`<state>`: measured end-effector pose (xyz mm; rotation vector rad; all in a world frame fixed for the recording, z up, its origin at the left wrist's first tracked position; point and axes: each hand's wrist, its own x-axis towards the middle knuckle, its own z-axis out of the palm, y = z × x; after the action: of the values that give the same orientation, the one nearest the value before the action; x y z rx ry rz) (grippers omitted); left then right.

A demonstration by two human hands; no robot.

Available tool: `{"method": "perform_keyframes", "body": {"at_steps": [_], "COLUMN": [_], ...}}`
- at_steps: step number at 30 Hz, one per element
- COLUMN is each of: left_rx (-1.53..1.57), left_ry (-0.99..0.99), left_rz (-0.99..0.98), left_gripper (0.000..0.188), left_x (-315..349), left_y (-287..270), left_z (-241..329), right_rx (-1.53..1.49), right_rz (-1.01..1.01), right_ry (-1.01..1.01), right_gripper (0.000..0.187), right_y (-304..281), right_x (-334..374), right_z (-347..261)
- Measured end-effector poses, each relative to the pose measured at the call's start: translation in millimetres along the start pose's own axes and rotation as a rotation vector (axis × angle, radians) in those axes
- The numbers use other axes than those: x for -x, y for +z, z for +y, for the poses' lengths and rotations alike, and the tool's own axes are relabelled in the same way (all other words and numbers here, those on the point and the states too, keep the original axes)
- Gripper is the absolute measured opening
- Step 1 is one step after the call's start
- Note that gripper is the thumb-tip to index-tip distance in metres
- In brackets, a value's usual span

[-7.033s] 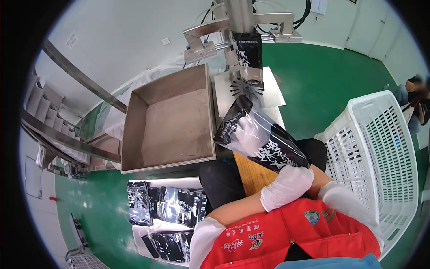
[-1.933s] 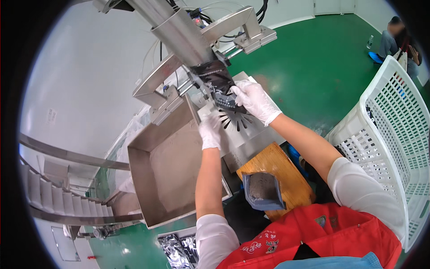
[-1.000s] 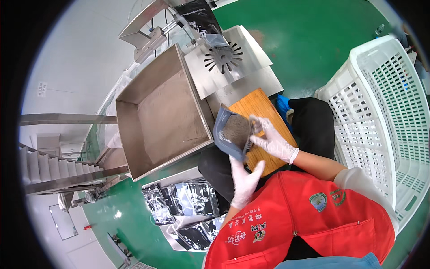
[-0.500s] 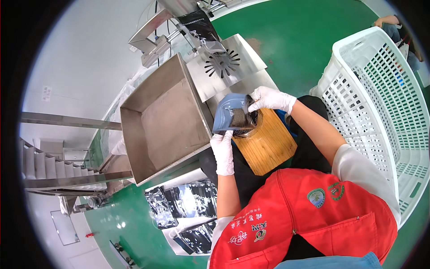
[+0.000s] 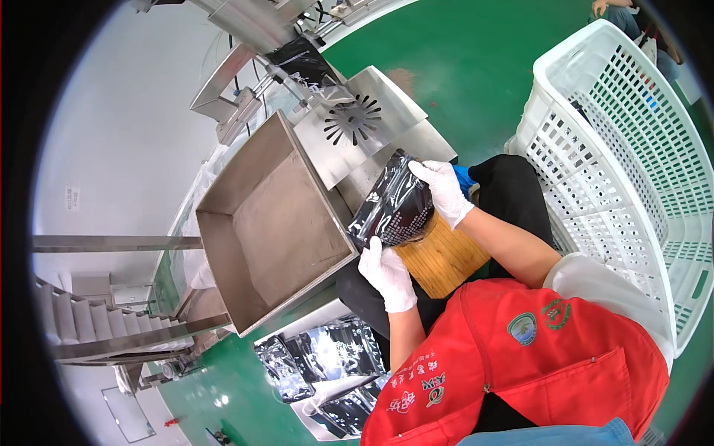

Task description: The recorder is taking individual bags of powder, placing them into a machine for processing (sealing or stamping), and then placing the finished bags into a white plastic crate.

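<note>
I hold a filled black glossy pouch point(image 5: 393, 209) with both hands over a wooden board point(image 5: 445, 259) on my lap. My left hand point(image 5: 388, 273), in a white glove, grips the pouch's lower end. My right hand point(image 5: 443, 190), also gloved, grips its upper right edge. The pouch lies tilted, its top toward the steel machine table point(image 5: 387, 126). Another black pouch point(image 5: 303, 65) hangs at the machine's filling spout beyond the table.
A large empty steel tray point(image 5: 268, 223) sits to my left. A white perforated plastic crate point(image 5: 617, 149) stands at my right. A box of black pouches point(image 5: 327, 364) lies by my lower left on the green floor. Another person sits at the far upper right.
The pouch stood open-mouthed on the board; now it is tipped flat and closed between both hands. Earlier both hands reached to the machine's spout.
</note>
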<state>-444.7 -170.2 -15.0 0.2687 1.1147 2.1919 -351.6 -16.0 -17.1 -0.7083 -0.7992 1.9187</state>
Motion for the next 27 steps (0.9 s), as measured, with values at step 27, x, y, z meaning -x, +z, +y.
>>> {"method": "perform_keyframes", "body": {"at_steps": [27], "left_rx": [-0.801], "left_ry": [-0.715], "left_rz": [-0.58], "left_gripper": [0.016], "left_x": [-90], "left_y": [82], "left_z": [49], "right_rx": [0.463], "right_rz": [-0.168], "right_ry": [0.042], "right_gripper": [0.017], "right_y": [6], "right_x": [-26], "right_z": [-21]}}
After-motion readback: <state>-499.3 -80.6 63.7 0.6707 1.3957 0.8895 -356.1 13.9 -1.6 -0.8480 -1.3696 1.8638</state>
